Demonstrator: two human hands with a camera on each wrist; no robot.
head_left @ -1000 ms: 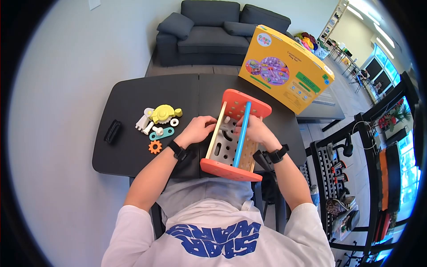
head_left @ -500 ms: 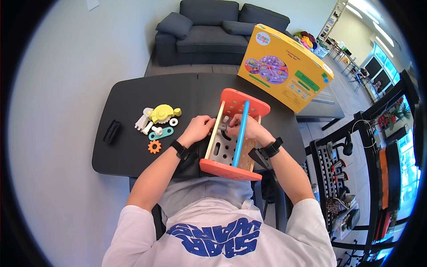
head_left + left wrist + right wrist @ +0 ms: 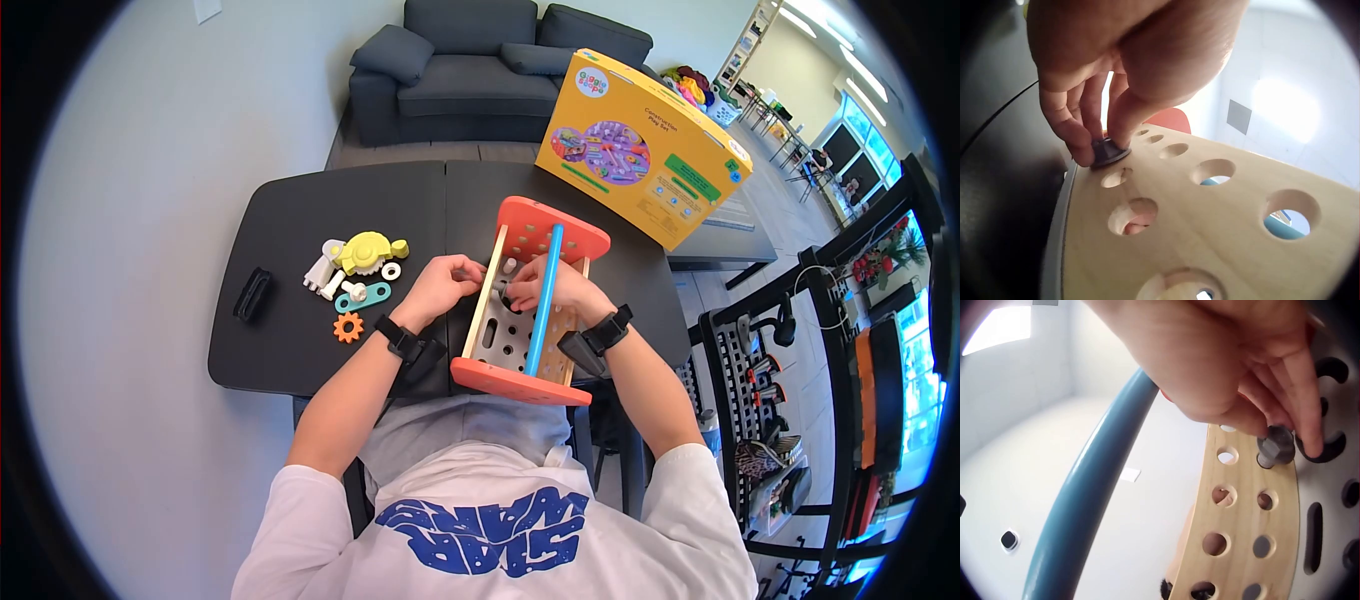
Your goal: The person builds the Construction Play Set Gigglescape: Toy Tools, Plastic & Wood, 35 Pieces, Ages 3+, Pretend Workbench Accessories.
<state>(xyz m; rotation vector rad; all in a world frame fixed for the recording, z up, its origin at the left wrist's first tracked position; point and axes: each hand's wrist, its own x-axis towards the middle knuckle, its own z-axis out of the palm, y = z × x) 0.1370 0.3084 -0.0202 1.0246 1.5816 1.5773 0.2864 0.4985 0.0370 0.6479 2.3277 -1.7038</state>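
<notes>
The right hand (image 3: 565, 285) reaches into an open frame of pale perforated wood, orange-red end panels (image 3: 522, 384) and a grey board with holes and curved slots (image 3: 1330, 509). Its fingertips are drawn close together, bent round a grey hex-headed bolt (image 3: 1277, 447) and touching its head; how firmly they grip it cannot be told. The bolt lies just past the fingertips, against the inner face of the pale wooden side panel (image 3: 1197, 212), and this hand is the nearer one to its head. Its short shank points away from the fingers into a hole in that panel, so its long axis runs across the panel, somewhat tilted in the right wrist view. On the outer face, the left hand (image 3: 440, 288) pinches a dark grey, wide-rimmed round piece (image 3: 1109, 151) between thumb and curled fingers, barely open; its broad rim faces the wood, beside a row of holes. A smooth blue rod (image 3: 543, 310) crosses above the right fingers. Out past the left hand's outer side, an orange toothed gear (image 3: 338, 326) and a turquoise holed strip (image 3: 376, 296) lie on the black table (image 3: 320, 210).
</notes>
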